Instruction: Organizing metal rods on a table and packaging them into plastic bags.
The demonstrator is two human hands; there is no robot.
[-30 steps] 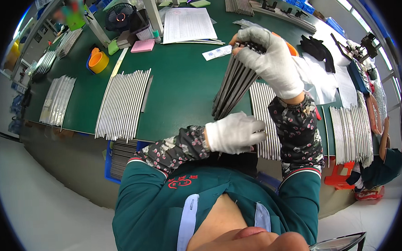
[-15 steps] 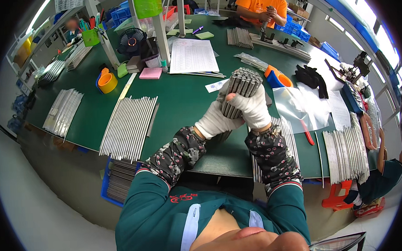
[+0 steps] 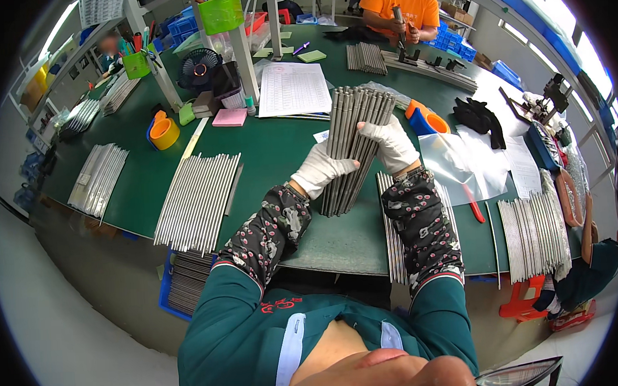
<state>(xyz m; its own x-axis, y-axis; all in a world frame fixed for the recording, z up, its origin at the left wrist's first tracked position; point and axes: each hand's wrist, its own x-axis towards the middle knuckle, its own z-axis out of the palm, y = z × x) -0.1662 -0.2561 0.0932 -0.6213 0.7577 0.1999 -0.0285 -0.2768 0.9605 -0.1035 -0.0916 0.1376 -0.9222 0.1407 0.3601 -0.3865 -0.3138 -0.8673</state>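
Observation:
A thick bundle of grey metal rods [image 3: 354, 146] stands nearly upright over the middle of the green table, its top ends fanned slightly apart. My left hand [image 3: 320, 170], in a white glove with bare fingertips, grips its lower left side. Higher on the right side, my right hand [image 3: 390, 145] is wrapped round the same bundle, the thumb across its front. My fingers behind the rods are hidden. Beneath my right forearm lies a row of rods [image 3: 392, 224], partly covered by the sleeve. Another row of shiny rods [image 3: 198, 203] rests left of my hands.
More rods [image 3: 531, 235] lie at the right edge and a wrapped batch [image 3: 98, 178] at the far left. Orange tape dispensers [image 3: 163, 130], a paper sheet [image 3: 294, 89], a black glove [image 3: 482, 120] and red-handled pliers [image 3: 474, 205] surround the work area. A co-worker sits opposite.
The bundle has turned from end-on toward me to nearly upright, showing its long sides. My hands have moved apart, left one lower left, right one to the right side.

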